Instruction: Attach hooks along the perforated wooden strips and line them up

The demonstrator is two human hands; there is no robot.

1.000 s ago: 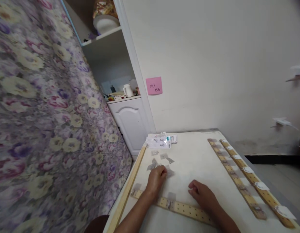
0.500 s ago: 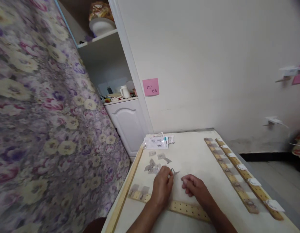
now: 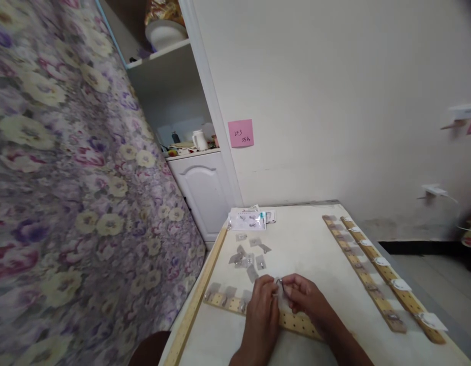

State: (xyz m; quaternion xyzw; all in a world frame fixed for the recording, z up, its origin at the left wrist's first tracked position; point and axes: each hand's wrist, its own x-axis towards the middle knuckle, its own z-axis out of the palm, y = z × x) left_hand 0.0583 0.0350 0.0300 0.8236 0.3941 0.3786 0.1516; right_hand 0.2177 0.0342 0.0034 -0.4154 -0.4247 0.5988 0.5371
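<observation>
My left hand (image 3: 262, 310) and my right hand (image 3: 308, 299) meet over the white table (image 3: 311, 249), fingertips pinched together on one small clear hook piece (image 3: 281, 288). Beneath them lies a perforated wooden strip (image 3: 235, 304) with a few clear pieces fixed on its left end. A loose heap of small clear hook pieces (image 3: 248, 256) lies just beyond my hands. Farther back sit flat packets (image 3: 250, 220) of the same pieces.
Two more perforated wooden strips (image 3: 376, 274) with clear and white pieces lie along the table's right side. A floral curtain (image 3: 67, 193) hangs left. A white cabinet (image 3: 200, 188) and a pink note (image 3: 240, 133) on the wall stand behind.
My left hand left the heap with a clear piece and drew back toward me. My right hand came in from the right, and both now pinch the piece over the wooden strip.
</observation>
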